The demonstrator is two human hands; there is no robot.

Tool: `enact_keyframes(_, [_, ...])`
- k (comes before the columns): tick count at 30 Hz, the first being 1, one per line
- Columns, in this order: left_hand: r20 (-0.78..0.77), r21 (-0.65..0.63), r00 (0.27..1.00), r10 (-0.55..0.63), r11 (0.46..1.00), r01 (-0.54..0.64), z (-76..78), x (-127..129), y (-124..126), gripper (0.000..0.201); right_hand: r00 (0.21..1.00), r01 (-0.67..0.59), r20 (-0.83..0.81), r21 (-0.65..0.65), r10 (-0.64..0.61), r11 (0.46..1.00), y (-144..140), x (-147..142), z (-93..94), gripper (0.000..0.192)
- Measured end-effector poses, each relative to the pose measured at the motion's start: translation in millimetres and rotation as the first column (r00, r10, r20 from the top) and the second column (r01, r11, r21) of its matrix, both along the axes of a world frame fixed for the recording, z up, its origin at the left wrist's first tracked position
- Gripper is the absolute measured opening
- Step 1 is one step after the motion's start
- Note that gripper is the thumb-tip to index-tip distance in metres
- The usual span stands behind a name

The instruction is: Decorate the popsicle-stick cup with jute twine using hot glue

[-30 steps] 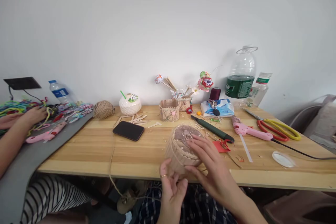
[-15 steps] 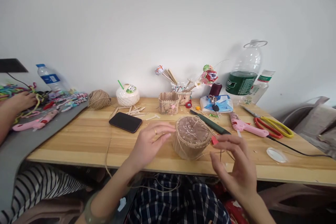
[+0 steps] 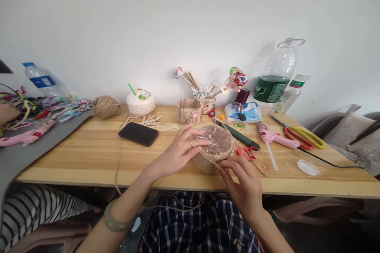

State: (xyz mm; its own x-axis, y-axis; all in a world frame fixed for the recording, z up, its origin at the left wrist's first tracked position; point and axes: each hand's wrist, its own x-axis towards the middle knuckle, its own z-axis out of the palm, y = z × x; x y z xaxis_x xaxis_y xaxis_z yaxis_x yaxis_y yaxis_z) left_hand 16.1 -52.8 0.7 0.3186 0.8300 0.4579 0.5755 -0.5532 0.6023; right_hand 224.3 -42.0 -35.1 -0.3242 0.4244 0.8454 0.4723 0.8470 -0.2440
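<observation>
Left hand [image 3: 181, 151], centre of frame: fingers spread and laid against the left side and rim of the round stick-walled basket [image 3: 214, 148]; resting on it, not clenched. Ring on one finger, green bangle [image 3: 114, 218] at the wrist, lower left.

Right hand [image 3: 245, 185], just below and right of the basket: fingertips pinched at the near rim where the jute twine [image 3: 225, 156] is wound. Whether it actually grips a strand cannot be told; the strand is too thin to resolve.

Basket sits near the table's [image 3: 89, 158] front edge, centre of frame, tilted slightly toward the camera.

Risks, judged from the layout:
- Basket close to the edge; a pull on the twine toward the body could tip or drag it off.
- Loose twine runs down over the table front, lower centre, toward the lap; a snag there would jerk the winding loose.
- Twine ball [image 3: 106, 106], left of centre at the back, could roll if tugged.
- Glue gun [image 3: 271, 137] lies right of the basket with its cord trailing right; a sweeping right arm could catch it.
- Scissors [image 3: 303, 136], further right, and the phone [image 3: 138, 133], left of the basket, lie within reach of a careless elbow.

Another person's striped clothing [image 3: 38, 209] at lower left.
</observation>
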Motion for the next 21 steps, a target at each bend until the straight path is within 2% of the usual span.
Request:
enact_keyframes(3, [0.033,-0.025,0.999,-0.037,0.999,0.038,-2.4,-1.3,1.8,0.031,0.992,-0.123,-0.042,-0.209,0.117,0.97,-0.7,5.5,7.5,0.011])
enact_keyframes(6, [0.062,-0.043,0.994,-0.087,0.995,0.089,-3.6,-3.3,3.6,0.032,0.988,-0.151,-0.069,-0.298,0.136,0.942,-3.3,6.0,9.3,0.01])
enact_keyframes(11, [0.086,-0.051,0.989,-0.122,0.991,0.126,-4.4,-6.6,4.0,0.033,0.995,-0.1,-0.049,-0.336,0.089,0.937,-8.4,5.2,7.9,0.012])
enact_keyframes(21, [0.158,-0.026,0.984,-0.085,0.996,0.09,-5.2,0.2,-0.1,0.031,0.995,0.071,-0.051,-0.314,-0.091,0.947,-3.8,9.6,7.2,0.015])
